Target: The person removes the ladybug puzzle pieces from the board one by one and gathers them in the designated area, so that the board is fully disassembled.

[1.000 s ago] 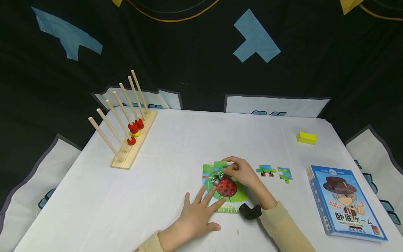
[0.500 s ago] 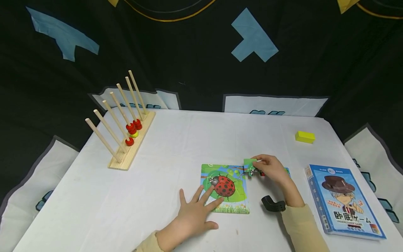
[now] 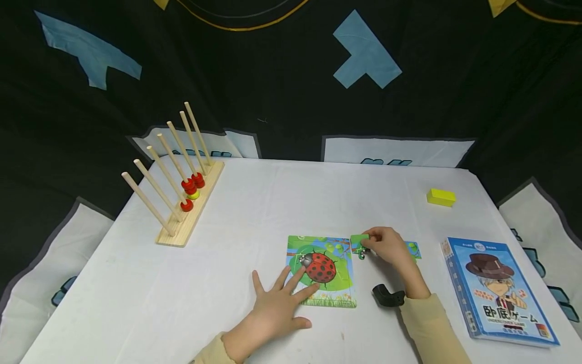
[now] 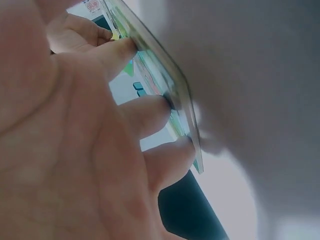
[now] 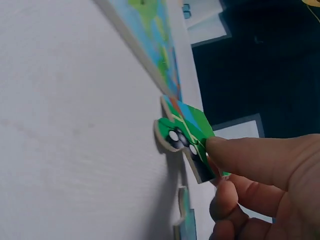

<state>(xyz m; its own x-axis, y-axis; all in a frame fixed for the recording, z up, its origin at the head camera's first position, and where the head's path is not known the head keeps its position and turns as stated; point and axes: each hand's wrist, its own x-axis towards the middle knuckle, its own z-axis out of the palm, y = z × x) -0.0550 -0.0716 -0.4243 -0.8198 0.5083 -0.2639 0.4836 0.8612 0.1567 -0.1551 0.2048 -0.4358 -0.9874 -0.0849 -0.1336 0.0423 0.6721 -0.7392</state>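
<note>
A square ladybug picture card (image 3: 342,278) lies on the white table. My left hand (image 3: 278,309) rests with spread fingers on its lower left part; in the left wrist view the fingertips (image 4: 172,162) touch the card's face. My right hand (image 3: 386,246) pinches a green and blue jigsaw piece (image 5: 187,132) between thumb and fingers, just right of the card's upper right corner. Part of the ladybug's head shows on that piece. Another jigsaw piece (image 3: 413,249) lies behind the right hand, partly hidden.
A wooden peg stand (image 3: 191,212) with red and yellow rings stands at the left. A blue game box (image 3: 502,293) lies at the right, a yellow block (image 3: 441,197) farther back. A black curved band (image 3: 388,296) sits at my right wrist.
My right hand has carried the jigsaw piece rightward off the ladybug card, then slightly lower beside it. The left hand stays on the card, which has shifted slightly left in view.
</note>
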